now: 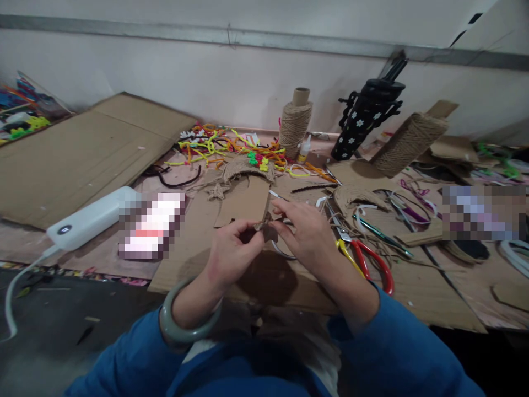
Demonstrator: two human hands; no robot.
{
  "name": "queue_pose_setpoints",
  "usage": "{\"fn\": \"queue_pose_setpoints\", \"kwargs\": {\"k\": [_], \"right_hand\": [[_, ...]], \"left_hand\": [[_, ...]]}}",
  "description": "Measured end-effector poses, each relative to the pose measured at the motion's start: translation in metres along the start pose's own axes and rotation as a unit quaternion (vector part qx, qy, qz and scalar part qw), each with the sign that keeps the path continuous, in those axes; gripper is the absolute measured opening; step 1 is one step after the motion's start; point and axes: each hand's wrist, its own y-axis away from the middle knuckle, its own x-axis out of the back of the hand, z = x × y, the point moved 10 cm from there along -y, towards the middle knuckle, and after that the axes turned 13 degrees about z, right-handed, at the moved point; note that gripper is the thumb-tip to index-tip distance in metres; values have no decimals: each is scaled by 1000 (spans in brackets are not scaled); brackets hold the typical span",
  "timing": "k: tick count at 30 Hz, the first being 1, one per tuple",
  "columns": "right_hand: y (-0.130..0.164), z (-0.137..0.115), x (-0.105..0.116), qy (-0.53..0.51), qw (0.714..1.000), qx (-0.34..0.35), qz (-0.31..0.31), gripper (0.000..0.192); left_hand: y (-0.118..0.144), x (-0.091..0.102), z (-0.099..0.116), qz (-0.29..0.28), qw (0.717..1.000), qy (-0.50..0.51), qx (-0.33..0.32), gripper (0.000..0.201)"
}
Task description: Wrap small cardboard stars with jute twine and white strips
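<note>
My left hand (235, 248) and my right hand (303, 229) meet over the cardboard. Both are closed, with fingertips pinching a small brown piece (263, 225) that looks like twine or cardboard; the fingers hide most of it. A thin white band (283, 252) loops down below my right hand. Just beyond the fingers lies a flat cardboard piece (243, 203). Behind it rests a twine-wrapped crescent (243, 165) with green, red and yellow bits on it, and a twine star (217, 191) sits at its left end.
Red-and-yellow-handled scissors (374, 264) lie right of my right hand, near a teal pen-like tool (384, 236). Two twine spools (295, 124) and a black flowered holder (359, 124) stand at the back. Left are a white power bank (95, 218), a blurred phone (152, 226) and a cardboard sheet (74, 160).
</note>
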Motion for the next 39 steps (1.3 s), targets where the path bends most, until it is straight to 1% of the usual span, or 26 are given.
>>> {"fn": "queue_pose_setpoints", "kwargs": {"k": [2,4,9,12,18,22,26,33,36,39], "right_hand": [[1,1,-4,-21,1000,-3,-19,24],[1,0,-5,-40,999,0,-30,21],[-2,3,-5,-69,997,-19,-34,15],[-3,5,-2,-72,997,-29,-25,14],[-2,3,-7,-71,995,-25,-61,12],[-1,3,-6,-58,997,-21,-53,11],[0,2,-6,-43,997,-22,-56,14],[-2,4,-3,-49,998,-29,-34,19],[-4,6,3,-44,998,-33,3,18],[-5,2,11,-37,998,-12,44,14]], "left_hand": [[0,-1,0,-3,1000,-3,-1,16],[0,-2,1,-10,1000,-5,-2,16],[1,-4,0,-26,1000,-4,13,17],[2,-6,0,-37,999,8,25,17],[1,-5,0,-34,999,16,31,17],[1,-6,0,-40,999,14,29,17],[1,-6,1,-34,999,16,28,16],[1,-6,0,-34,999,18,38,16],[0,-3,-3,-23,998,21,48,16],[-1,0,-5,-7,998,24,53,16]]}}
